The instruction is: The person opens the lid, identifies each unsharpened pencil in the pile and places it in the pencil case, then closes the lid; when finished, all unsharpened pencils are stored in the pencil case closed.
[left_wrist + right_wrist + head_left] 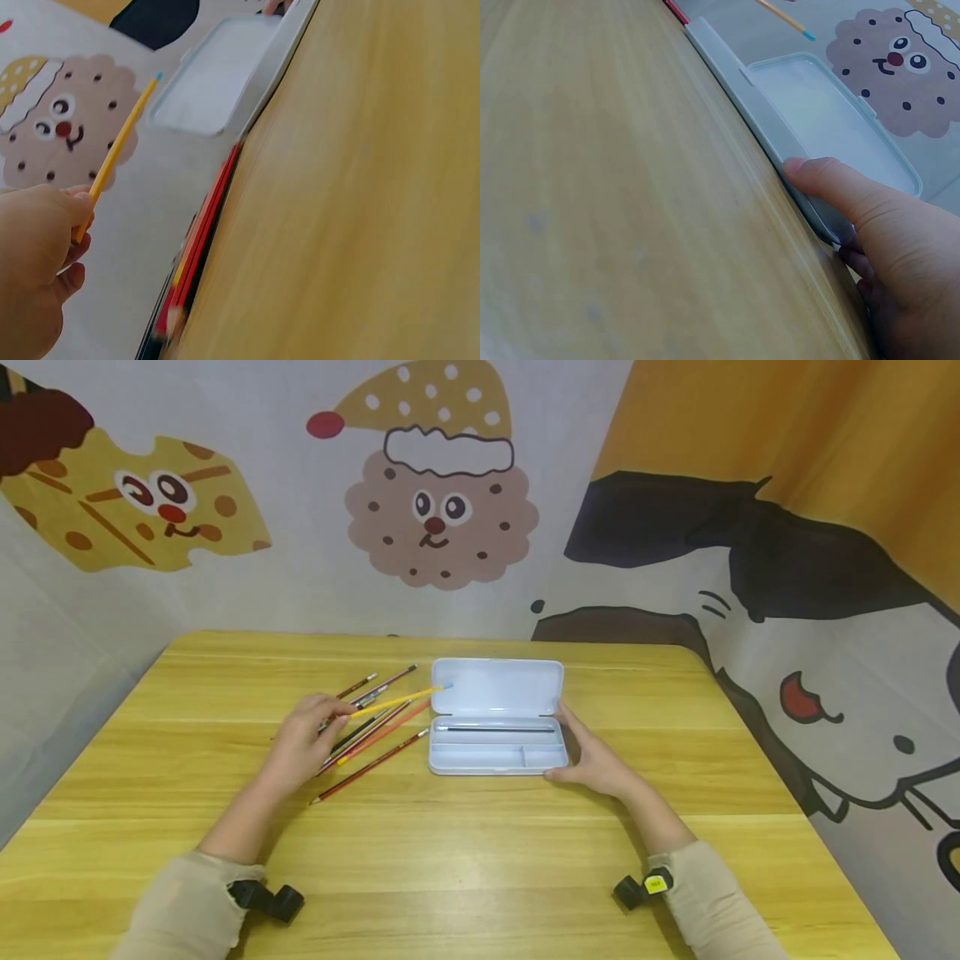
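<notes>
Left hand (311, 731) is pinching yellow pencil (397, 700) above loose pencils (367, 767); right hand (596, 764) is gripping right end of open pencil case (480, 770).

Wooden table (480, 860), printed backdrop (300, 597), smiling cartoon cheese (142, 518), cookie (442, 556) in spotted hat (435, 402), cartoon face (847, 647)

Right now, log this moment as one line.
left hand: pinches slim yellow blue-tipped pencil | right hand: holds open pale rectangular case | inside case: slim dark pencil | wooden table: loose multicoloured pencils
</notes>
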### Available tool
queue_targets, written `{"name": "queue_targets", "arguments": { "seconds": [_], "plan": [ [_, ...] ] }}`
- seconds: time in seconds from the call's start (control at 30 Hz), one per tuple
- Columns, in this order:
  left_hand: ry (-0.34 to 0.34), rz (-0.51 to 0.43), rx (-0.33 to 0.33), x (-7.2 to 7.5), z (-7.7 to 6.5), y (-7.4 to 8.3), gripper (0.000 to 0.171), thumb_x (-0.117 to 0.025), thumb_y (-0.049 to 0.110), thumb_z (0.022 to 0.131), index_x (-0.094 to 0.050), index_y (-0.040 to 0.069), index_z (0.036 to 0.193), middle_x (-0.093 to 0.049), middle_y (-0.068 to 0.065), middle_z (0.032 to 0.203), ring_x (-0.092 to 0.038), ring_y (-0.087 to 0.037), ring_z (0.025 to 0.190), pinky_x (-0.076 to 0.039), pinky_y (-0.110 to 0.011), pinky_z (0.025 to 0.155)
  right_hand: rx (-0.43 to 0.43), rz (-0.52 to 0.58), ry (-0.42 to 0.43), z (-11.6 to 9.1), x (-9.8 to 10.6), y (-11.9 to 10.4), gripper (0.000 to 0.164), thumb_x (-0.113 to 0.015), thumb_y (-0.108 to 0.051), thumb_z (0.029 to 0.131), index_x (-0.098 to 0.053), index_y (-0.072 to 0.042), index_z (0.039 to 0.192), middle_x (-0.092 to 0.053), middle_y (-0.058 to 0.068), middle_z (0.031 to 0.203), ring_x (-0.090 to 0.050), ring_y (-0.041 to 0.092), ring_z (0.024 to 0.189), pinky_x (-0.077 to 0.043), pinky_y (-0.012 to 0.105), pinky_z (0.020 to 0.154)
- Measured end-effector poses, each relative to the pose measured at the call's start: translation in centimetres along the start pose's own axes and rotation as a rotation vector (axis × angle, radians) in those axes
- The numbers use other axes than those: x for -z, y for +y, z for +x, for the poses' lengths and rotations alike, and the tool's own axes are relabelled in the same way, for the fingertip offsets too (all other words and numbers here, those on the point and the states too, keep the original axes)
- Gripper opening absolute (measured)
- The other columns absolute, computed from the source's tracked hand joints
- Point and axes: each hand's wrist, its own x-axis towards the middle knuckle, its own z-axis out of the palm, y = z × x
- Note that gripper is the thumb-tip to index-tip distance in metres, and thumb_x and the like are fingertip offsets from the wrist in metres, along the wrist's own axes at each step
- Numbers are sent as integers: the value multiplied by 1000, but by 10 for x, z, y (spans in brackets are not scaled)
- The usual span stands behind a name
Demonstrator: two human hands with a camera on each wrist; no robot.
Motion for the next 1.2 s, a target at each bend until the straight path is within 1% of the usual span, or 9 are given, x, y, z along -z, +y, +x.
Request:
{"name": "queue_targets", "arguments": {
  "seconds": [0.23,0.4,0.6,0.67,0.77,0.83,1.0,1.1,1.2],
  "plan": [
    [-51,-53,1,-20,10,14,14,-63,-5,88,-68,-1,101,-63,-9,100,-52,-20,91,-46,-39,74,-15,-6,0,0,0,1,119,-86,-35,71,-1,-24,155,-28,10,152,-18,29,141,-11,53,112],
    [-71,-64,-45,-36,17,19,12,-65,-3,88,-69,-2,99,-66,-9,100,-56,-25,94,-47,-45,81,-23,-7,1,0,0,-2,119,-86,-27,72,-1,-20,155,-28,13,151,-17,31,141,-10,54,111],
    [-112,-72,-32,-54,23,24,12,-66,-3,87,-69,0,98,-64,-9,100,-55,-26,96,-46,-45,83,-25,2,-14,-5,6,-32,114,-84,-17,74,-4,-6,154,-28,20,150,-17,36,140,-10,55,111],
    [-124,-78,-24,-60,26,24,12,-67,-2,87,-70,0,98,-64,-8,99,-54,-25,96,-48,-42,79,-23,3,-20,-6,8,-41,112,-84,-15,75,-4,-2,153,-28,22,149,-18,38,139,-11,57,110],
    [-134,-98,-34,-68,30,26,10,-67,-2,86,-70,1,96,-65,-10,102,-54,-28,101,-47,-43,82,-19,8,-18,-7,9,-43,111,-83,-14,75,-5,-1,153,-29,23,148,-18,39,139,-12,57,110],
    [-146,-109,-37,-73,33,28,10,-67,-1,87,-71,2,96,-65,-12,105,-53,-33,107,-46,-44,87,-10,10,-11,-5,6,-31,114,-85,-20,74,-4,-7,154,-29,20,149,-18,37,139,-12,57,110],
    [-172,-99,-47,-85,39,34,10,-65,1,89,-71,3,97,-65,-11,100,-55,-33,106,-40,-47,97,-5,2,0,0,1,-1,119,-86,-36,71,-2,-23,155,-29,11,151,-17,29,141,-11,53,112],
    [-188,-98,-70,-94,43,36,9,-65,-1,89,-70,2,96,-65,-9,97,-57,-28,100,-35,-47,103,-15,-2,-3,0,1,-1,119,-85,-36,71,-2,-23,155,-29,11,151,-17,29,141,-10,52,112],
    [-218,-94,-81,-101,47,38,8,-65,0,89,-70,2,95,-65,-6,95,-57,-24,94,-42,-43,95,-19,-4,-4,0,0,-1,119,-86,-35,71,-2,-22,155,-29,10,151,-17,28,141,-10,51,112]
  ]
}}
